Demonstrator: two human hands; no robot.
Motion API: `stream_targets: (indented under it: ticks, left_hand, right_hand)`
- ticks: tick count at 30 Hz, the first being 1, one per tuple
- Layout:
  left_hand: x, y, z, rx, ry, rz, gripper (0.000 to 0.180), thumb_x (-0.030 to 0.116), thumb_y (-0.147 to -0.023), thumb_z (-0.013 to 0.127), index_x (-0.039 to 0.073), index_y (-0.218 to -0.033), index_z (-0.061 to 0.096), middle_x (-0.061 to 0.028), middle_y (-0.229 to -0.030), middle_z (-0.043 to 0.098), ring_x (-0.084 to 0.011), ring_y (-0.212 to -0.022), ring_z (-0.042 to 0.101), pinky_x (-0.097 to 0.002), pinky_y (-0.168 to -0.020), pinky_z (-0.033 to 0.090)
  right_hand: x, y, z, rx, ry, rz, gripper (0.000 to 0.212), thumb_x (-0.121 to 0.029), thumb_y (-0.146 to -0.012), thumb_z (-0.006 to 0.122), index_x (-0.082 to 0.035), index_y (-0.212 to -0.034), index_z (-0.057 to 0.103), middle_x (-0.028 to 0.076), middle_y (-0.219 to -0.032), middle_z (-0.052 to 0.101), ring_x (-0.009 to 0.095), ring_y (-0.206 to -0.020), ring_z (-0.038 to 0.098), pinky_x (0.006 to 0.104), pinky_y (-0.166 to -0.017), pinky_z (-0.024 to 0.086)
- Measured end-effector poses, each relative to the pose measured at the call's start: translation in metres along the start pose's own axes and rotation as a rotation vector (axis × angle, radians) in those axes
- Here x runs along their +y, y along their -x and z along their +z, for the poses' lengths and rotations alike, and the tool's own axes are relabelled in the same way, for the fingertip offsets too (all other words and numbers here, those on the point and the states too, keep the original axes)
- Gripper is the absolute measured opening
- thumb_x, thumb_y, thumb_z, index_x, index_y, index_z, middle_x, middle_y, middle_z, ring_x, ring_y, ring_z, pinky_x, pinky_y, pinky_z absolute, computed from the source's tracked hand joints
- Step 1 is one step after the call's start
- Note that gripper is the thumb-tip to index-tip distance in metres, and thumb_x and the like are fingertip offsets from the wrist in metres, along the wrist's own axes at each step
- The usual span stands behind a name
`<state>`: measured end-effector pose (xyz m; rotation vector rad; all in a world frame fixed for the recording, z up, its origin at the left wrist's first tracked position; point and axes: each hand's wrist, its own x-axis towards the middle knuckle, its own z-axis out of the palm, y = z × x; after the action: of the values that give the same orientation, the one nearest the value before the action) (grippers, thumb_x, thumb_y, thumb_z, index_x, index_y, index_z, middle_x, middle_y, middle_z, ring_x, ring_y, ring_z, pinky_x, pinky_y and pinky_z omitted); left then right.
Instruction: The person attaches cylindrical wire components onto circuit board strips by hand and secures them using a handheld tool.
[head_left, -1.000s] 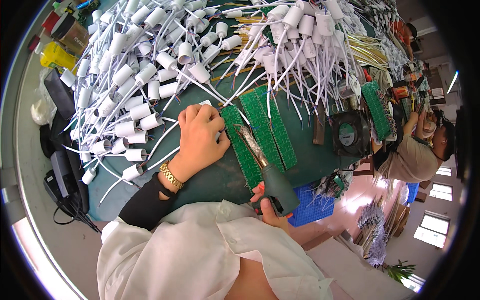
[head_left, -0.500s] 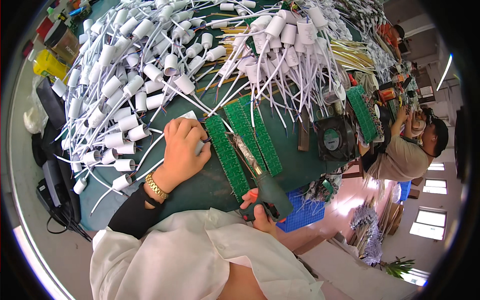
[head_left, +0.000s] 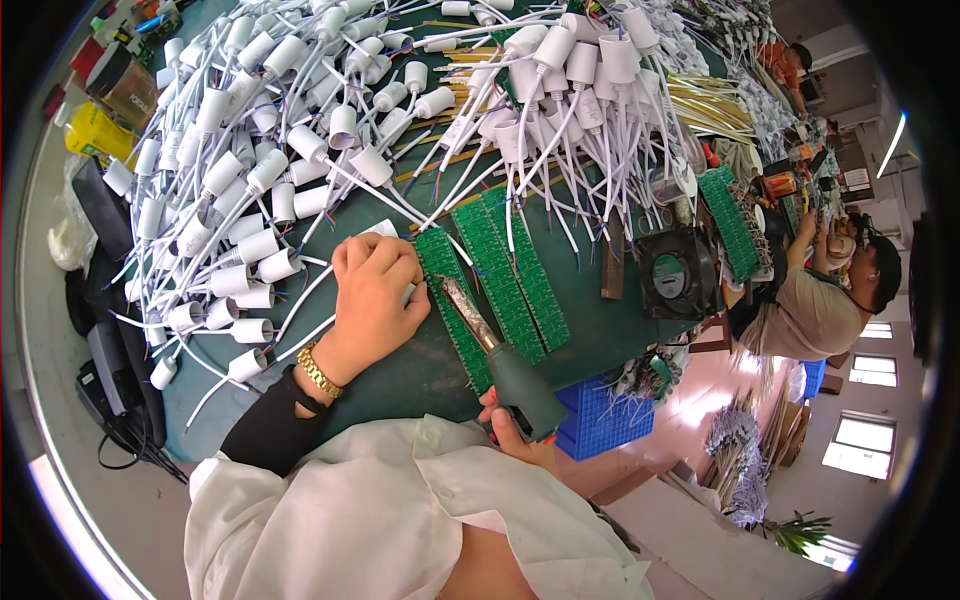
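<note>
1. Dark green tabletop (head_left: 600, 340) spreads before the person in a workshop, its edges bent by the lens.
2. A narrow green circuit board strip (head_left: 462, 345) lies on it, just right of the left hand (head_left: 378, 285) and beyond the right hand (head_left: 512, 432).
3. The right hand is closed round the handle of a dark green soldering gun (head_left: 527, 388). Its metal barrel slants over the strip, tip near the left fingertips; whether it touches the board cannot be told.
4. The left hand is mostly closed, fingers curled beside the strip's left edge. A pale piece shows between thumb and forefinger; I cannot tell what it is or how firmly it is held.
5. Two more green strips (head_left: 535, 280) lie side by side to the right of both the first strip and the left hand.
6. White lamp sockets (head_left: 265, 170) with white cables are heaped left of and beyond the left hand; a second socket pile (head_left: 590, 90) lies beyond both hands, farther right.
7. A square black fan (head_left: 675, 275) sits well right of the hands, near a brown block (head_left: 612, 265).
8. A blue crate (head_left: 610, 415) stands below the table edge, right of the right hand. Farther right, a co-worker (head_left: 800, 300) sits at the bench.
</note>
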<state>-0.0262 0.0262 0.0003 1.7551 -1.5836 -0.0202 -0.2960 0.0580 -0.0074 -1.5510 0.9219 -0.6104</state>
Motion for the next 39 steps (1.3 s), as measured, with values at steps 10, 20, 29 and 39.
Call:
stream_targets:
  ticks: [10,20,29,39]
  left_hand:
    - [0.002,-0.002,0.000,-0.005,-0.019,-0.004,0.022,0.002,-0.061,0.071,0.009,-0.077,0.057,-0.0018,-0.096,0.059,-0.0280,-0.099,0.050,-0.0442,-0.092,0.034]
    - [0.002,-0.001,0.003,0.014,-0.028,-0.003,0.022,0.002,-0.061,0.070,0.010,-0.076,0.056,-0.0017,-0.095,0.058,-0.0279,-0.098,0.050,-0.0443,-0.091,0.035]
    - [0.000,-0.001,0.001,0.022,-0.050,-0.008,0.020,0.004,-0.062,0.070,0.010,-0.076,0.057,-0.0020,-0.097,0.058,-0.0280,-0.100,0.050,-0.0451,-0.092,0.035]
    - [-0.003,0.003,-0.004,0.035,-0.087,0.029,0.018,0.010,-0.068,0.071,0.009,-0.082,0.059,-0.0050,-0.098,0.058,-0.0284,-0.100,0.051,-0.0463,-0.090,0.037]
  right_hand:
    - [0.020,0.002,0.000,0.027,0.143,-0.155,0.023,-0.017,-0.092,0.064,-0.004,-0.111,0.060,0.005,-0.098,0.062,0.011,-0.079,0.061,0.0267,-0.067,0.049]
    - [-0.004,0.002,0.004,0.084,-0.036,-0.009,0.027,-0.016,-0.088,0.067,-0.001,-0.110,0.062,0.010,-0.098,0.065,0.015,-0.077,0.063,0.0286,-0.068,0.051]
    - [-0.003,0.010,-0.002,0.089,-0.072,0.043,0.026,-0.014,-0.090,0.066,0.003,-0.109,0.063,0.013,-0.108,0.066,0.016,-0.084,0.066,0.0282,-0.072,0.054]
    - [-0.032,-0.001,0.000,-0.013,-0.096,0.050,0.057,-0.045,-0.094,0.058,0.003,-0.126,0.052,0.013,-0.116,0.060,0.016,-0.085,0.061,0.0310,-0.070,0.049]
